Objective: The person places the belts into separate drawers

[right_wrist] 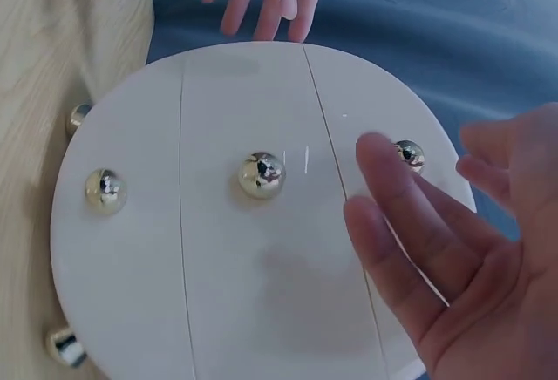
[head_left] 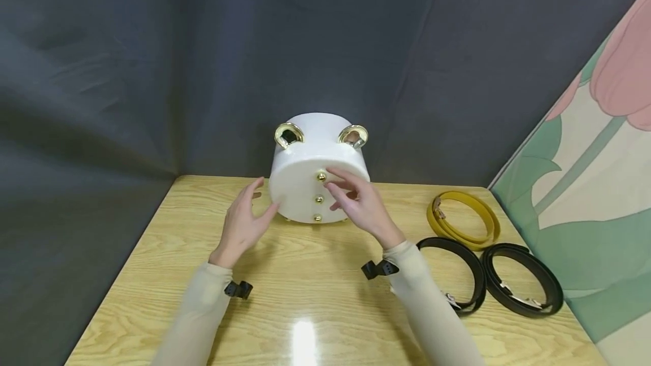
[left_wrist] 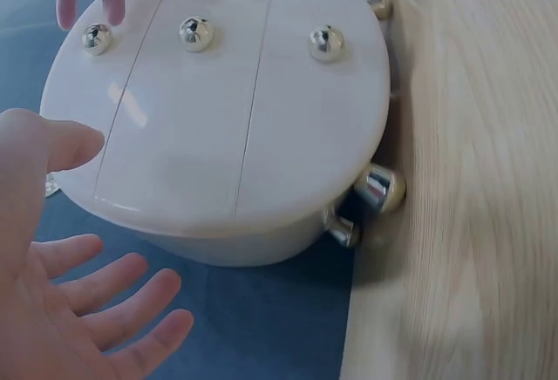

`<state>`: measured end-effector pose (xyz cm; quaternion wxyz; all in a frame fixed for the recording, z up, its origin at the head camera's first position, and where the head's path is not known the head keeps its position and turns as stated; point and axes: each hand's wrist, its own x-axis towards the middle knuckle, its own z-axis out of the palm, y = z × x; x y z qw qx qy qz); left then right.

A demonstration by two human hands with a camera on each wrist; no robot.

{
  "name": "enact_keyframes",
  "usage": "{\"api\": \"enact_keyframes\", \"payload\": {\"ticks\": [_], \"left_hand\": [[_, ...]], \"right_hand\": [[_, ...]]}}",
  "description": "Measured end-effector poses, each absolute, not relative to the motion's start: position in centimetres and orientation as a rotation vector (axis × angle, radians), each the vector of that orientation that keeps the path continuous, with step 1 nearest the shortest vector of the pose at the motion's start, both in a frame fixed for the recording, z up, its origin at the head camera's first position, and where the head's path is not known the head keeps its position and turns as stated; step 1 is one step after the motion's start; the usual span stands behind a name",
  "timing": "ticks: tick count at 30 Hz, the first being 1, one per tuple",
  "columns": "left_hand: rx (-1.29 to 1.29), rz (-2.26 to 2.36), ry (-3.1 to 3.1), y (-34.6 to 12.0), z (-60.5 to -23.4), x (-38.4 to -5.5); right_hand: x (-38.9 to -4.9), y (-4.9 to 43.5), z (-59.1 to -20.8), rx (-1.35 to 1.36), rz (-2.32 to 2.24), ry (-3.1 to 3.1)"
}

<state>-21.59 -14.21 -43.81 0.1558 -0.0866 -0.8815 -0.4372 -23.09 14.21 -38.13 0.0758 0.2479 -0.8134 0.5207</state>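
Observation:
A white rounded jewelry box (head_left: 297,196) stands on the table, with two gold ear-shaped rings on top and small gold feet. Seams divide its front into three drawers, each bearing a round gold knob (left_wrist: 326,44). My left hand (head_left: 241,227) is held beside the box's left side, fingers spread and thumb toward the front. In front of the upper part hovers my right hand (head_left: 363,202), its fingers loosely bent near the top knob (right_wrist: 409,156). Neither hand holds anything. In the right wrist view the fingers partly cover the top drawer's edge.
On the right of the wooden table (head_left: 285,287) lie a coiled yellow belt (head_left: 475,208) and two coiled black belts, one left (head_left: 475,270) and one right (head_left: 551,284). A dark curtain (head_left: 305,44) hangs behind the box, and a flowered cloth (head_left: 600,185) is at the right.

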Motion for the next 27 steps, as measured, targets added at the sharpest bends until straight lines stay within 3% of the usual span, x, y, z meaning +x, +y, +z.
{"api": "enact_keyframes", "payload": {"ticks": [8,27], "left_hand": [[-0.300,-1.441,-2.469,-11.1,-44.3,-22.8],[-0.176,-1.448,-2.486,-10.8,-45.0,-23.8]], "right_hand": [[-23.4,15.0,-38.3,0.686,1.755,-2.426],[-24.3,13.4,-40.2,0.594,1.874,-2.257]]}}
